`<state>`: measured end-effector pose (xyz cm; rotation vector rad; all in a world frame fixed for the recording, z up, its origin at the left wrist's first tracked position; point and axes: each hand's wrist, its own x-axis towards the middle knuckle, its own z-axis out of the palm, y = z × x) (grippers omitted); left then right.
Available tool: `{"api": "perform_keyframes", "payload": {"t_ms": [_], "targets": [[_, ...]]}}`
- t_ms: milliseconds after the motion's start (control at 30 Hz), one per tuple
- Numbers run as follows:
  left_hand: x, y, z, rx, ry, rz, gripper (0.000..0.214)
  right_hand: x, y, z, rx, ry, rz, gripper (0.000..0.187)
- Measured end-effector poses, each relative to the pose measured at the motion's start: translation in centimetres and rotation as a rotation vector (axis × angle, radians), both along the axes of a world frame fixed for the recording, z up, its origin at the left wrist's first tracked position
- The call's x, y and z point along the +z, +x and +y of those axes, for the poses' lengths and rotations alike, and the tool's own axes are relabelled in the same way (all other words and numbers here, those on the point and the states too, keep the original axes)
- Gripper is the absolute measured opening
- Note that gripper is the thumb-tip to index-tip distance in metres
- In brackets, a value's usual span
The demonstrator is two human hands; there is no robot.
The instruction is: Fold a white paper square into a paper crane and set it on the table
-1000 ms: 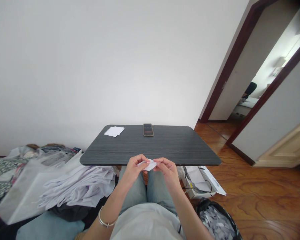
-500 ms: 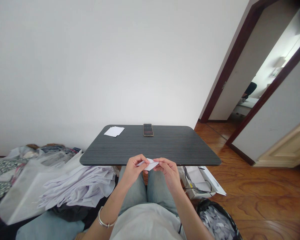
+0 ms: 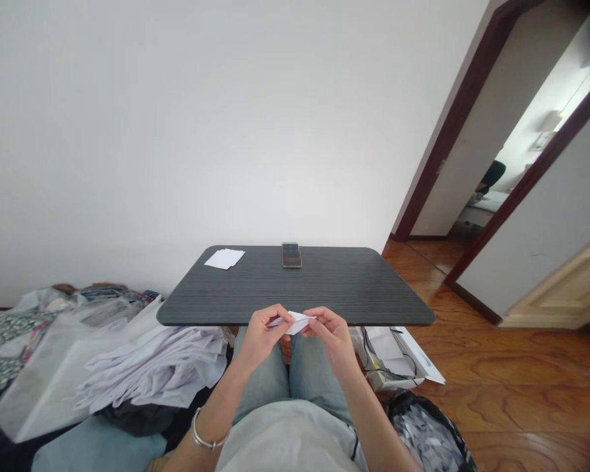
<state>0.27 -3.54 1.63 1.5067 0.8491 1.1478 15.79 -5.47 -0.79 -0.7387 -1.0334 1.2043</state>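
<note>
A small folded piece of white paper [image 3: 299, 323] is held between my two hands, just over the near edge of the dark table [image 3: 295, 288]. My left hand [image 3: 268, 333] pinches its left end between thumb and fingers. At the paper's right end, my right hand [image 3: 330, 334] has thumb and forefinger closed on the corner. Fingers cover both ends, so only the middle folds show. On the table's far left lies a small stack of white paper sheets [image 3: 224, 258].
A dark flat object, perhaps a phone [image 3: 292, 255], rests at the table's back. Piled clothes [image 3: 162, 364] lie at the left. To the right, a box with papers and cables [image 3: 388, 357] stands above a black bag of paper scraps [image 3: 427, 436].
My right hand's fingers and thumb have shifted slightly on the paper's right end. My left hand stays nearly still, keeping its pinch.
</note>
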Motion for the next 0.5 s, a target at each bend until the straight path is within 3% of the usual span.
{"api": "perform_keyframes", "payload": {"t_ms": [500], "targets": [[0.19,0.20,-0.13,-0.032,-0.043,-0.048,0.016,0.45,-0.14,-0.40,-0.085,-0.033,0.027,0.009]]}}
